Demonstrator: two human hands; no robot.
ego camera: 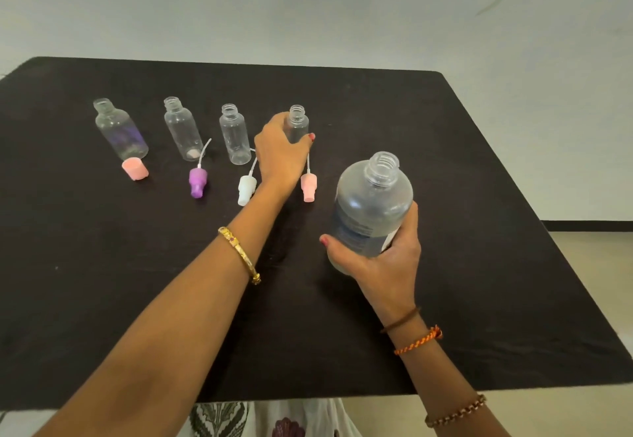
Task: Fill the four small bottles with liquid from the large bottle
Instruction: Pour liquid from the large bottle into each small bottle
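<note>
Four small clear bottles stand uncapped in a row on the black table (479, 197): a first bottle (120, 132) at the far left, a second bottle (181, 128), a third bottle (234, 137) and a fourth bottle (297, 121) at the right. My left hand (281, 155) grips the fourth bottle around its body. My right hand (380, 258) holds the large clear bottle (373, 207), uncapped and upright, to the right of the row, with clear liquid inside.
In front of the bottles lie a pink cap (134, 169), a purple spray top (198, 181), a white spray top (246, 190) and a pink spray top (308, 186). A pale wall rises behind the table. The table's near edge runs close to my body.
</note>
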